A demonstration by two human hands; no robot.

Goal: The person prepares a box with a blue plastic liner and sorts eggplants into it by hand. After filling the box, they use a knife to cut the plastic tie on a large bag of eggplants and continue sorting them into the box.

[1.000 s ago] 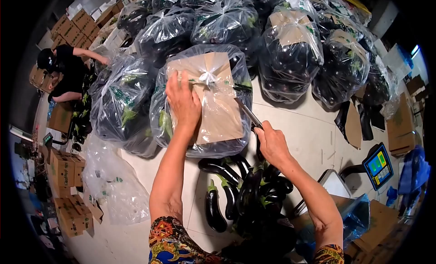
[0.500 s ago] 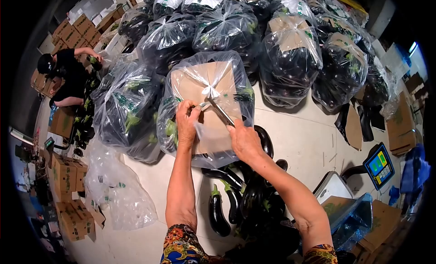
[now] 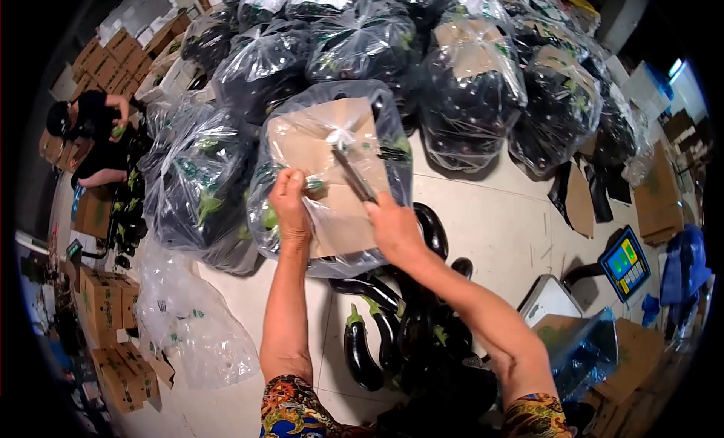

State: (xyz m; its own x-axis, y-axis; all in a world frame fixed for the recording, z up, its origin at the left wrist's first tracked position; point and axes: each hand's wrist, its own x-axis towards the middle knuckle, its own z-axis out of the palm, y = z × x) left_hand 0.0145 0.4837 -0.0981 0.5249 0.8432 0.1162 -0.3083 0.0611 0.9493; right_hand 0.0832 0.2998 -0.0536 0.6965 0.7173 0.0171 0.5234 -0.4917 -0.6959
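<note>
A clear plastic bag of eggplants, knotted on top, stands in front of me with a brown cardboard sheet under its plastic. My right hand grips a knife, its blade slanting up-left over the cardboard toward the white knot. On the left side of the bag, my left hand is closed, and a bit of clear plastic with green print shows at its fingertips. Loose eggplants lie on the floor below the bag.
More filled bags crowd the far side, one close on the left. A crumpled plastic bag lies at left. A scale with a display stands at right. Another person sits at far left beside cardboard boxes.
My left hand has drawn away from the knot, down and left, with plastic at its fingers. The knife's tip now lies apart from that hand. The other person's arm has drawn in.
</note>
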